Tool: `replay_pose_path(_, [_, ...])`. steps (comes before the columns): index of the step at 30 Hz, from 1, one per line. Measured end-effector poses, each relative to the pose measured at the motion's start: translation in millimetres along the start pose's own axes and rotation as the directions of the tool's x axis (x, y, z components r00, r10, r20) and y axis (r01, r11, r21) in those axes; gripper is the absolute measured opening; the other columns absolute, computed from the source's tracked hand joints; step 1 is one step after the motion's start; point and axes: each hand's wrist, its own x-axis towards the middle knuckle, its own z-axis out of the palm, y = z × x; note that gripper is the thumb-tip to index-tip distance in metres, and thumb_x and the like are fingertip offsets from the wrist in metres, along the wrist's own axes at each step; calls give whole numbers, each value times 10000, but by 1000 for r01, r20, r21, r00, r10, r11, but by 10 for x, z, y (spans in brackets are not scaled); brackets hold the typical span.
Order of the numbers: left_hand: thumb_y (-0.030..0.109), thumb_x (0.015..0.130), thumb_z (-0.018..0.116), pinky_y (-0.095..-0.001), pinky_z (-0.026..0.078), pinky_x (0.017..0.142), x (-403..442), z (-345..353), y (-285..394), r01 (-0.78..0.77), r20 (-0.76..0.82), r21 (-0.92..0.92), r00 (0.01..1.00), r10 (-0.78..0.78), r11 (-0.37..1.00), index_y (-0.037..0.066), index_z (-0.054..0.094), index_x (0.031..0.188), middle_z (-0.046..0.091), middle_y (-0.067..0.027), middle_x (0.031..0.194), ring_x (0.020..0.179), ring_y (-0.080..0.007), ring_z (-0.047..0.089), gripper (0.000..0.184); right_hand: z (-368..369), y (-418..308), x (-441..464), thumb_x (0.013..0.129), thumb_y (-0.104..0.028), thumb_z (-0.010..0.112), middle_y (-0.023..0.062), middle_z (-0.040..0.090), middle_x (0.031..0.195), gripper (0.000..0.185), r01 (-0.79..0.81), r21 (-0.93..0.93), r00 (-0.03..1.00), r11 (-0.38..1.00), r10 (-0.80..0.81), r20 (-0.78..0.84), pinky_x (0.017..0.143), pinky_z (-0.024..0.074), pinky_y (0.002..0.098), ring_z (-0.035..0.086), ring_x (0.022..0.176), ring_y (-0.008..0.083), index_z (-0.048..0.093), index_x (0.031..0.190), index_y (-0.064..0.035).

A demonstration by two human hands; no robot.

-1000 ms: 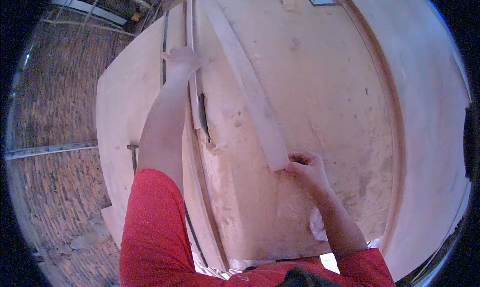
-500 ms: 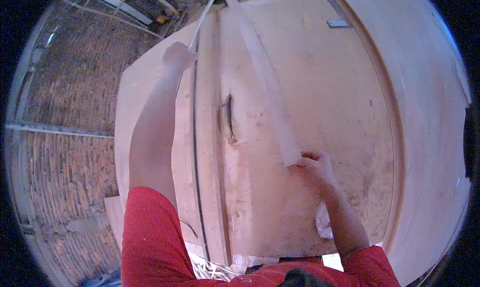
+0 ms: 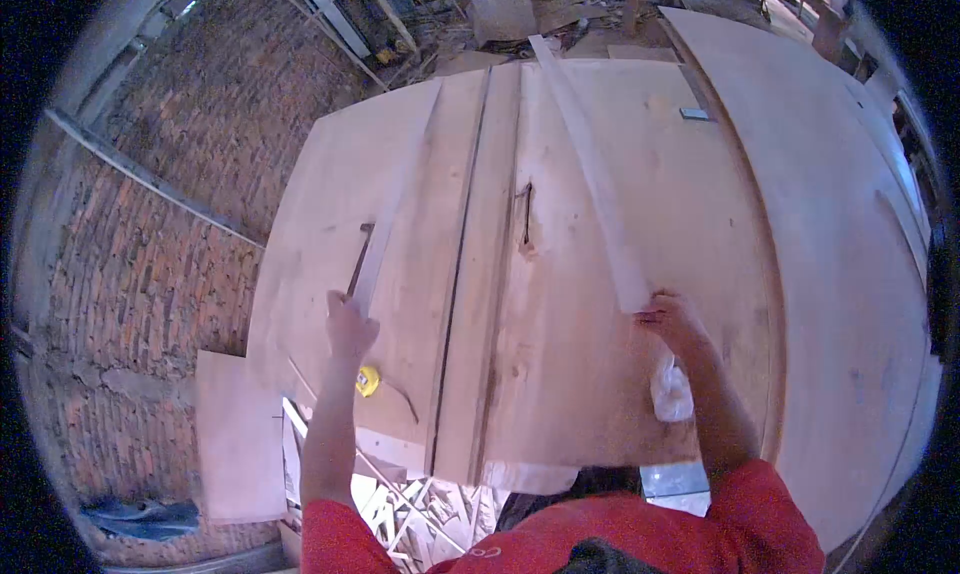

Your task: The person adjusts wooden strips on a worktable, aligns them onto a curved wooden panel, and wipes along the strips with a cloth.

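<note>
In my left hand (image 3: 352,329), fingers are closed around the near end of a pale, thin wooden strip (image 3: 402,184) that slants away over the left board. Against that strip is a dark, slim tool with a bent top (image 3: 361,254); its lower end meets my fingers, and whether I grip it too I cannot tell. My right hand (image 3: 675,322) pinches the near end of a wider pale strip (image 3: 592,159), which reaches past the board's far edge. Both strips lie over a large plywood surface (image 3: 570,374). A yellow tape measure (image 3: 368,381) rests close to my left forearm.
A crumpled clear plastic bag (image 3: 672,392) lies beside my right forearm. A small grey block (image 3: 694,114) sits at the far right. Raised panels (image 3: 840,274) flank the right side. Wood offcuts (image 3: 440,514) pile below the near edge. A brick wall (image 3: 150,304) stands left.
My left hand has come from the far left back toward me, with its strip now lying farther left. The right hand still holds its strip. My view has shifted, showing the tape measure and bent-topped tool.
</note>
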Motion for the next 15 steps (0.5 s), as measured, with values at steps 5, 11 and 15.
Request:
replay_pose_path(5, [123, 753, 686, -508, 514, 760, -1285, 457, -881, 40, -17, 0, 999, -40, 999, 2, 650, 963, 538, -179, 1124, 913, -395, 611, 245, 10, 717, -1075, 892, -117, 683, 140, 687, 1032, 221, -8, -66, 996, 998, 14, 89, 846, 596, 379, 705, 917, 269, 670, 1075, 8])
replay_pose_path(11, [190, 844, 740, -404, 524, 805, -2542, 271, -71, -85, -178, -490, 984, -5, 868, 64, 708, 937, 683, -153, 981, 876, -334, 656, 159, 979, 1169, -2712, 855, -19, 645, 148, 667, 1146, 392, -119, -108, 943, 987, 146, 299, 947, 552, 473, 672, 1059, 302, 588, 1240, 27])
replay_pose_path(15, [445, 972, 668, -382, 531, 816, -3100, 528, 918, 552, 550, -832, 810, 203, 52, 91, 721, 1112, 730, -46, 1015, 919, -213, 655, 384, 1606, 1070, -3262, 836, 22, 674, 130, 666, 1118, 423, -629, 520, 756, 579, 299, 582, 1000, 519, 519, 668, 1068, 326, 588, 1248, -23])
